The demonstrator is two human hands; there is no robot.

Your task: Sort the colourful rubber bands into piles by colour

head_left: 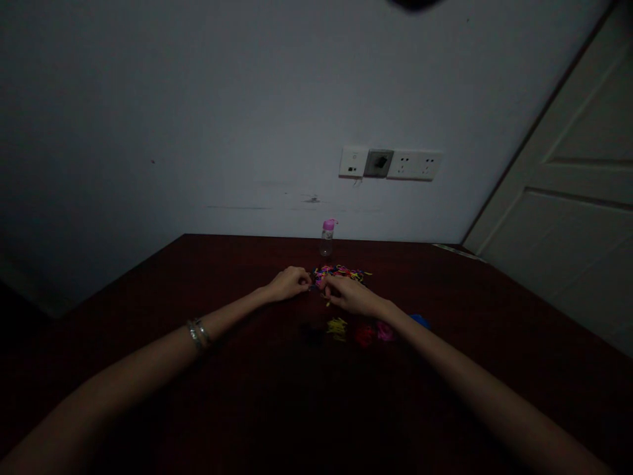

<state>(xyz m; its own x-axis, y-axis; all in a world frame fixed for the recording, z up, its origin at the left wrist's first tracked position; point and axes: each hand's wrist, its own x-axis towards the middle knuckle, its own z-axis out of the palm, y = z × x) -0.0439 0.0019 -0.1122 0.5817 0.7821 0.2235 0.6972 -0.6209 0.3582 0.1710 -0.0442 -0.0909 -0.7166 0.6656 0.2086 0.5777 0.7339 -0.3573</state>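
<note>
A mixed pile of thin, colourful bands (341,272), looking like small elastic hair ties, lies on the dark red table (237,396). At the pile's left edge my left hand (291,284) has thumb and forefinger pinched together; a small dark bit shows at the fingertips, too small to name. My right hand (349,293) reaches in from the right with its fingers closed at the near side of the pile, and what they hold is unclear. Closer to me lie single-colour heaps: yellow bands (337,328), red bands (364,335), pink bands (384,331) and blue bands (419,321), the last partly behind my right forearm.
A clear bottle (326,244) with a pink lid stands behind the pile. The table's far edge meets a pale wall (222,132) with socket plates (413,165). To the right is a panelled white door (573,198). A faint black heap (311,332) sits left of the yellow bands.
</note>
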